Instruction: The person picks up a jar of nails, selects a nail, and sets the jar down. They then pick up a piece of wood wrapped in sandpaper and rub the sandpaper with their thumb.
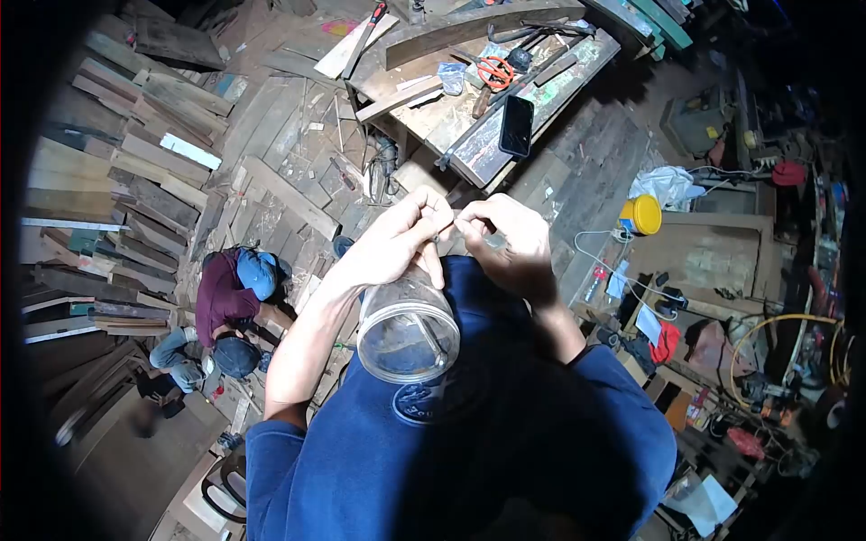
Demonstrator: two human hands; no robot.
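1. The left hand (401, 236) grasps the far end of a clear jar (408, 341), which tilts against the navy shirt (361, 451), a slim item (429, 335) showing inside.
2. The right hand (512, 243) curls thumb and forefinger beside the left fingertips; whether anything is pinched there, I cannot tell.
3. For good control, keep the jar braced on the body and the wrists quiet.
4. Fingertips work best close together, pressing lightly; a loose left grip could let the jar roll or slip.

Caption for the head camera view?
Left hand and right hand close together at a clear jar, amid a workshop's scattered planks.
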